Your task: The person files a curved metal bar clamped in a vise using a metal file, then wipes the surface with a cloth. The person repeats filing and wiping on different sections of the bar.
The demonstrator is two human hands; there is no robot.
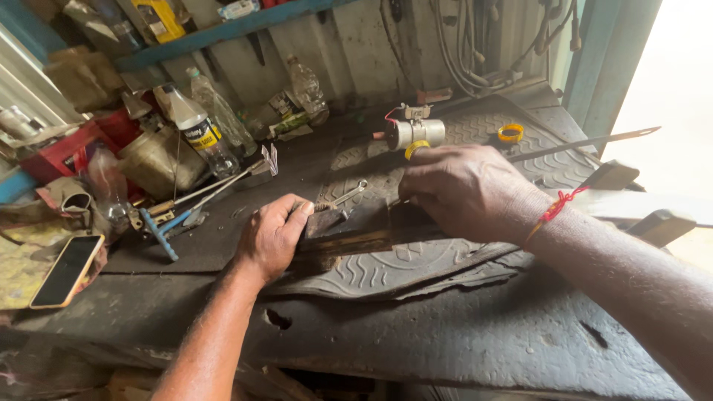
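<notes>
Landmark: ribbed rubber mat (386,271), lying on the dark workbench (460,334).
Left hand (271,236): fingers curled tight around a small dark block (324,221) at the mat's near-left edge; a threaded stud projects from the grip.
Spanner (347,195): lies on the mat, just beyond the left hand.
Right hand (464,189): palm down on the mat's middle, fingers bent; what lies beneath cannot be told.
Metal cylinder (416,132): at the mat's far end.
Phone (65,271): well left of the mat.
</notes>
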